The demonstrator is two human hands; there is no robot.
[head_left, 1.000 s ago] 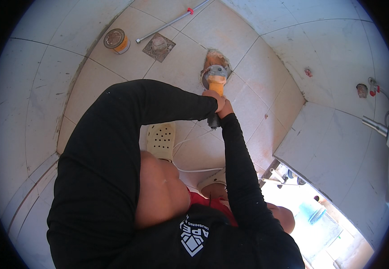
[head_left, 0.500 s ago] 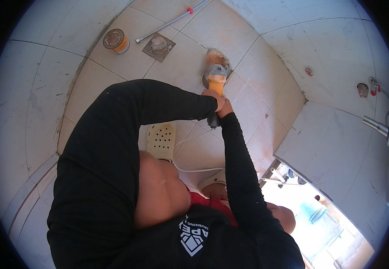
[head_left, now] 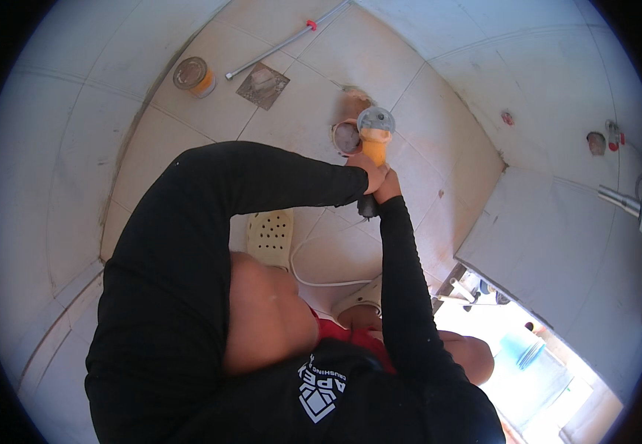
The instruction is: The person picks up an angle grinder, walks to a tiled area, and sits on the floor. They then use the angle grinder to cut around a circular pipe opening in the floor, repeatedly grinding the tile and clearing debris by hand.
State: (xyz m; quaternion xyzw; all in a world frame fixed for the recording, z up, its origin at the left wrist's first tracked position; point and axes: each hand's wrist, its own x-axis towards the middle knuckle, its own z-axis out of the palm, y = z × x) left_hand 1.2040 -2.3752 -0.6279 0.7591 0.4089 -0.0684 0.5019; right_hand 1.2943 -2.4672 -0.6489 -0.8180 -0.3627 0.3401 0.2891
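Both hands are wrapped around a yellow angle grinder (head_left: 374, 148) with a grey head and a dark rear end. My left hand (head_left: 368, 172) grips the body near the head. My right hand (head_left: 389, 185) closes on it just behind, touching the left. The grinder's head lies to the right of a round pipe opening (head_left: 347, 138) in the tiled floor. Around and beyond that opening is a rough, broken patch (head_left: 356, 102) of reddish-brown material. Whether the disc touches anything cannot be seen.
A can (head_left: 194, 76) with an orange label stands at the far left, near a square floor drain (head_left: 262, 85) and a metal rod (head_left: 284, 46) with a red piece. A white cord (head_left: 313, 283) runs by my clogs (head_left: 271, 235). Red-handled valve (head_left: 615, 137) on the right wall.
The grinder and both hands have shifted right and slightly nearer, and the pipe opening left of the head now shows more fully. The view has tilted slightly.
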